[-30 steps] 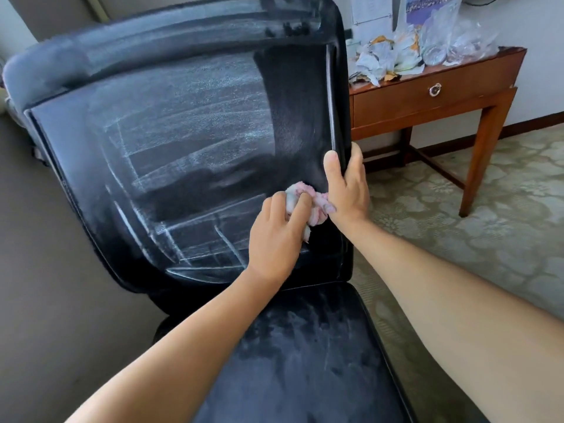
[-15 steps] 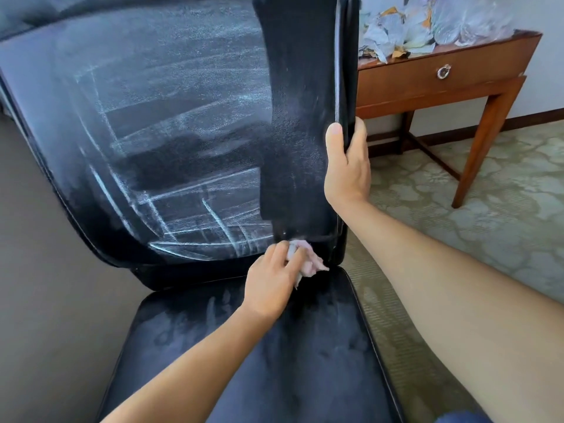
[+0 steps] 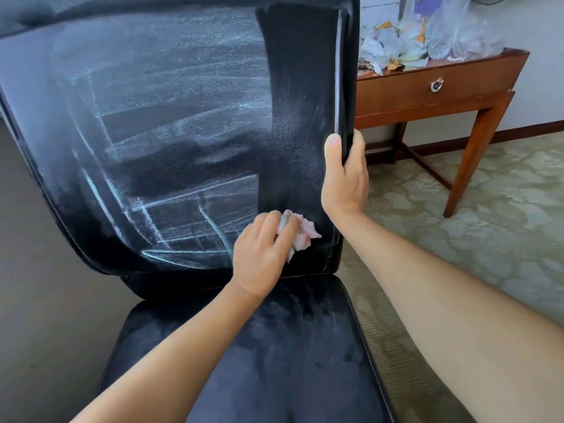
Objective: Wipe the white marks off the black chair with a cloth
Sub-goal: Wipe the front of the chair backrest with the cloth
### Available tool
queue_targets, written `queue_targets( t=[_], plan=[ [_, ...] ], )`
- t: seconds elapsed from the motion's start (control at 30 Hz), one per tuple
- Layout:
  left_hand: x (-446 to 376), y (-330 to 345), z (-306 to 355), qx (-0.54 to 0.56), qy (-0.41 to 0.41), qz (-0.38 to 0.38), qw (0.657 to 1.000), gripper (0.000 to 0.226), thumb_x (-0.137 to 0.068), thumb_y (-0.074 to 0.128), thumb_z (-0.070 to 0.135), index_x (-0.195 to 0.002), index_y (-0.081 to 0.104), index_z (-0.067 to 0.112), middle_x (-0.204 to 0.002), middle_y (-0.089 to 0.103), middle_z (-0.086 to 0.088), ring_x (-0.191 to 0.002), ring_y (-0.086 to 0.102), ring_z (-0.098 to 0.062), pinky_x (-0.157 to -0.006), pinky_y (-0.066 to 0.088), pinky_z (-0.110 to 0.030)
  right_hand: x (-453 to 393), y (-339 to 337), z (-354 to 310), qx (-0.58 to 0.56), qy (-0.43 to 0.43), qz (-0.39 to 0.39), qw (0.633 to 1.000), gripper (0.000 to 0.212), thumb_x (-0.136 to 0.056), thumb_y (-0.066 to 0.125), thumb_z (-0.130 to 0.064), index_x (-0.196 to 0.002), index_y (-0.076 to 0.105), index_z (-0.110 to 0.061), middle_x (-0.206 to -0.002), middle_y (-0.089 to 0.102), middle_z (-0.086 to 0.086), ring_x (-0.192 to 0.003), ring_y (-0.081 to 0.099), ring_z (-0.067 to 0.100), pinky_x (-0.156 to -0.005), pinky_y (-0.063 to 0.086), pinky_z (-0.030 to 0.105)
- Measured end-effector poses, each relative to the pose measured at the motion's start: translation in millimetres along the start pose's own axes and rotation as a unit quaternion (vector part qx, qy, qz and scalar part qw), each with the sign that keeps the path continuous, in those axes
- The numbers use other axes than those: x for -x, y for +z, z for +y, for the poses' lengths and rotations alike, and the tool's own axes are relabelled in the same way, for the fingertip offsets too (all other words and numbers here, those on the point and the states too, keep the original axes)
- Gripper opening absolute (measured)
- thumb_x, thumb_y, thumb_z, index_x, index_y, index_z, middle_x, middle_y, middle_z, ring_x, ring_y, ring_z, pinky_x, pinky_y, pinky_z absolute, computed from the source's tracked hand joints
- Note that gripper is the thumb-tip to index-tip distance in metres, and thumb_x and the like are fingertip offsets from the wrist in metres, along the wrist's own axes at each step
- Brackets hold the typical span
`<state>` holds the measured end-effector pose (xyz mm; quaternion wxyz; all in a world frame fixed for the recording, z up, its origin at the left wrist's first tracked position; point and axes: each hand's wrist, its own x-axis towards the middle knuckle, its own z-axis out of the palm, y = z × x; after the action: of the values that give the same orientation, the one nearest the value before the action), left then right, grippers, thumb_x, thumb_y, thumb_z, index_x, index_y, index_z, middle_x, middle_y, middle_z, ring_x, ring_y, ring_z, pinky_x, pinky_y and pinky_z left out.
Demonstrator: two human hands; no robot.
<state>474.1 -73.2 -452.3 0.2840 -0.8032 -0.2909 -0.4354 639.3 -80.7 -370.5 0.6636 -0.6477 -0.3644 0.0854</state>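
The black chair (image 3: 189, 166) fills the view, its backrest facing me. White marks (image 3: 171, 96) streak most of the backrest, while a vertical strip at its right side is plain black. My left hand (image 3: 262, 254) holds a crumpled pink and white cloth (image 3: 300, 233) against the lower right of the backrest, just above the seat. My right hand (image 3: 346, 175) grips the backrest's right edge, thumb on the front and fingers round the back. Faint pale smears lie on the seat (image 3: 274, 346).
A wooden side table (image 3: 442, 87) with a drawer stands to the right behind the chair, with crumpled paper and plastic bags (image 3: 421, 38) on top. Patterned carpet (image 3: 488, 209) covers the floor on the right. A plain brown floor lies on the left.
My left hand slid the cloth down the backrest to its bottom edge, then back up a little. My right hand has moved up the chair's edge. The view has shifted closer.
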Motion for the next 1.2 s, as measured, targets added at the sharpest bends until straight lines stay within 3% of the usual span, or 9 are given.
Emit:
queue_targets(
  t=[0.1, 0.27, 0.33, 0.4, 0.57, 0.67, 0.83, 1.0, 1.2],
  plan=[
    [12.3, 7.9, -3.9, 0.015, 0.005, -0.014, 1.000, 0.020, -0.099, 0.063, 0.005, -0.113, 0.077, 0.006, -0.092, 0.065, -0.009, -0.078, 0.055, -0.025, -0.059, 0.044, -0.033, -0.3, 0.7, -0.4, 0.008, 0.005, 0.002, 1.000, 0.063, -0.101, 0.033, -0.066, -0.153, 0.036, -0.031, -0.145, 0.054, -0.007, -0.128, 0.051, 0.019, -0.094, 0.034, 0.033],
    [104.3, 15.0, -6.2, 0.075, -0.028, -0.210, 0.974, 0.034, -0.073, 0.091, 0.022, -0.101, 0.075, 0.015, -0.086, 0.059, 0.000, -0.071, 0.061, -0.024, -0.053, 0.053, -0.031, 0.7, -0.1, -1.8, 0.016, 0.000, 0.012, 1.000, 0.068, -0.094, 0.026, -0.072, -0.149, 0.039, -0.034, -0.138, 0.058, -0.010, -0.119, 0.055, 0.015, -0.092, 0.042, 0.037],
    [111.6, 6.3, -3.3, 0.091, -0.053, -0.216, 0.971, 0.022, -0.089, 0.076, 0.021, -0.110, 0.071, 0.020, -0.092, 0.059, 0.003, -0.078, 0.060, -0.022, -0.062, 0.057, -0.036, 0.4, 1.5, -0.4, 0.016, 0.001, 0.017, 1.000, 0.069, -0.093, 0.024, -0.074, -0.148, 0.040, -0.035, -0.136, 0.058, -0.012, -0.116, 0.055, 0.012, -0.091, 0.042, 0.037],
    [88.9, -9.6, -1.2, 0.096, -0.030, -0.174, 0.980, 0.021, -0.100, 0.061, 0.016, -0.119, 0.069, 0.020, -0.097, 0.061, -0.002, -0.082, 0.058, -0.025, -0.064, 0.056, -0.040, 0.1, 2.2, -0.6, 0.011, 0.005, 0.015, 1.000, 0.067, -0.094, 0.026, -0.072, -0.148, 0.041, -0.034, -0.137, 0.058, -0.012, -0.116, 0.054, 0.011, -0.091, 0.040, 0.034],
    [-26.7, -57.2, -18.1, 0.030, -0.043, 0.060, 0.997, 0.013, -0.100, 0.069, 0.007, -0.108, 0.079, 0.007, -0.094, 0.068, -0.012, -0.083, 0.057, -0.028, -0.068, 0.044, -0.035, -0.9, 0.5, 0.2, -0.004, -0.002, 0.022, 1.000, 0.072, -0.091, 0.026, -0.074, -0.147, 0.043, -0.033, -0.137, 0.060, -0.010, -0.121, 0.056, 0.016, -0.096, 0.042, 0.037],
    [-70.1, -64.9, -47.4, -0.024, -0.046, 0.125, 0.991, 0.018, -0.104, 0.062, 0.007, -0.103, 0.080, 0.008, -0.093, 0.069, -0.014, -0.080, 0.061, -0.029, -0.063, 0.047, -0.035, 0.3, 0.6, -0.1, -0.001, -0.004, 0.024, 1.000, 0.074, -0.091, 0.025, -0.075, -0.149, 0.041, -0.033, -0.140, 0.058, -0.010, -0.125, 0.054, 0.017, -0.095, 0.040, 0.036],
    [-55.9, -31.4, -59.0, -0.033, -0.029, 0.021, 0.999, 0.017, -0.094, 0.064, 0.000, -0.105, 0.076, 0.006, -0.092, 0.065, -0.012, -0.078, 0.058, -0.031, -0.062, 0.048, -0.039, -0.5, 1.8, -1.9, 0.001, -0.001, 0.031, 1.000, 0.075, -0.089, 0.025, -0.075, -0.148, 0.043, -0.033, -0.140, 0.059, -0.007, -0.125, 0.054, 0.020, -0.090, 0.034, 0.032],
    [-23.6, -17.3, -44.7, -0.021, -0.048, 0.004, 0.999, 0.024, -0.088, 0.064, 0.001, -0.107, 0.076, 0.008, -0.090, 0.063, -0.008, -0.077, 0.057, -0.027, -0.057, 0.046, -0.034, -0.3, 3.5, -2.0, 0.002, -0.008, 0.039, 0.999, 0.076, -0.086, 0.025, -0.076, -0.144, 0.047, -0.032, -0.135, 0.063, -0.006, -0.120, 0.056, 0.021, -0.087, 0.033, 0.031],
    [73.7, 9.2, -20.4, -0.003, -0.062, -0.196, 0.979, 0.041, -0.076, 0.074, 0.018, -0.116, 0.069, 0.011, -0.082, 0.060, -0.004, -0.069, 0.059, -0.025, -0.048, 0.043, -0.032, -0.4, 1.5, -2.5, 0.002, -0.007, 0.034, 0.999, 0.075, -0.086, 0.024, -0.076, -0.143, 0.047, -0.033, -0.133, 0.063, -0.006, -0.120, 0.056, 0.021, -0.087, 0.035, 0.031]
  ],
)
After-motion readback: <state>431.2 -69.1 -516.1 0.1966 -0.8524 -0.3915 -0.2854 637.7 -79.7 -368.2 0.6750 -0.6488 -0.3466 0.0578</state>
